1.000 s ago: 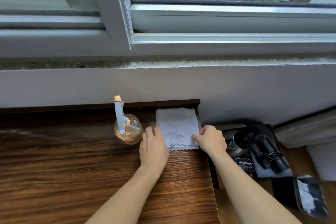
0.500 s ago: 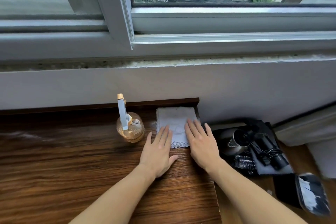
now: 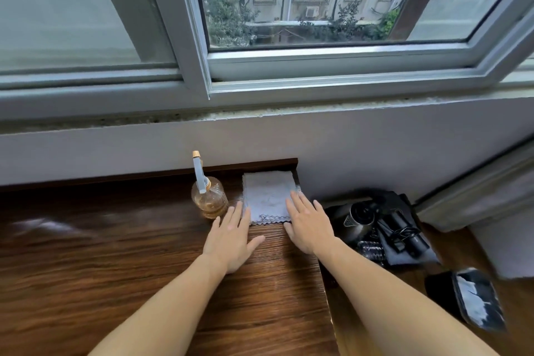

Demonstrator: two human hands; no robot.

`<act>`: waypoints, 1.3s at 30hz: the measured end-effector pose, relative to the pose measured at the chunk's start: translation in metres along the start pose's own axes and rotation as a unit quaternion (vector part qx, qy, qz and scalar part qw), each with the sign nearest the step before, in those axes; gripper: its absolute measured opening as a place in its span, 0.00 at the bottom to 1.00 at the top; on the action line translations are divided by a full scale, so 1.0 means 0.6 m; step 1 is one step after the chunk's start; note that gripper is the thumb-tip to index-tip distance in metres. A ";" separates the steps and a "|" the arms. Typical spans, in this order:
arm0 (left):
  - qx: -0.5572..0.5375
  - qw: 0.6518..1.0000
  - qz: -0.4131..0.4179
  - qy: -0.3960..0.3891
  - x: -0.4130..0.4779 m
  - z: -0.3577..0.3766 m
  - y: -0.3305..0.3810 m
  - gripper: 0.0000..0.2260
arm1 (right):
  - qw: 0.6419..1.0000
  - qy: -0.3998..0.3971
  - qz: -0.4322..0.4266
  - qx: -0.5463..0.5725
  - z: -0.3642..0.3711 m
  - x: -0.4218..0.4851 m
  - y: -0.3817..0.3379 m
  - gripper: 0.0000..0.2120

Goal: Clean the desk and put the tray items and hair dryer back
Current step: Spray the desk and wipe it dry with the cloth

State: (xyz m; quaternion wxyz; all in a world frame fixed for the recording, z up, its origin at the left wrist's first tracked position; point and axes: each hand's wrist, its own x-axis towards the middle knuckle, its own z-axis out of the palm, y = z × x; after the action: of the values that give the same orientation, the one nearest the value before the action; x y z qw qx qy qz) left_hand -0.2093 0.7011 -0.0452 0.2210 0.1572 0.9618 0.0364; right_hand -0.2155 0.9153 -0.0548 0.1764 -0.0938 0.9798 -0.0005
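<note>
Head view: both flat hands, left hand (image 3: 231,237) and right hand (image 3: 310,227), beside folded cloth (image 3: 267,196).

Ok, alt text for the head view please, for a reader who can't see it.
Two open hands, the left hand and right hand, lie flat beside a folded white cloth at the back corner of a wooden desk, next to a spray bottle. A hair dryer lies lower, right of the desk.

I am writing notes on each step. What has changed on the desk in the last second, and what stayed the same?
Both hands let go of the folded cloth: a second ago they pinched its near edge, now the left hand and right hand lie open and flat, drawn back toward the person. The cloth, the spray bottle and the hair dryer beside the desk stayed in place.
</note>
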 end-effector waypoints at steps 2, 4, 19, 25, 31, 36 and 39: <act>-0.041 0.999 -0.034 -0.003 -0.021 -0.011 -0.001 0.34 | 1.000 0.001 0.004 0.015 -0.010 -0.013 -0.012 0.32; -0.112 0.989 -0.096 -0.023 -0.037 -0.019 -0.014 0.31 | 0.999 0.000 0.010 0.031 -0.016 -0.028 -0.021 0.31; -0.302 0.945 -0.122 0.020 0.025 -0.001 -0.091 0.29 | 0.996 0.005 0.083 0.045 0.089 -0.130 -0.030 0.33; -0.321 0.943 -0.089 0.025 0.055 -0.008 -0.091 0.29 | 0.994 0.013 0.094 0.051 0.083 -0.149 -0.057 0.31; -0.336 0.938 -0.075 0.029 0.068 -0.028 -0.116 0.23 | 0.995 0.013 0.097 0.032 0.066 -0.159 -0.065 0.34; -0.336 0.940 -0.052 0.040 0.073 -0.041 -0.139 0.15 | 0.992 0.028 0.118 0.035 0.053 -0.164 -0.071 0.32; -0.329 0.928 -0.084 0.151 0.064 -0.049 -0.133 0.07 | 0.992 0.038 0.099 0.063 0.048 -0.163 -0.081 0.30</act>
State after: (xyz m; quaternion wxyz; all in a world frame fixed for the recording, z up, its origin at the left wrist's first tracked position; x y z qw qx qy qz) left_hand -0.2778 0.6377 -0.0456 0.1144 -0.0128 0.9276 0.3555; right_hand -0.1068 0.8864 -0.0463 0.1439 0.0154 0.9883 -0.0484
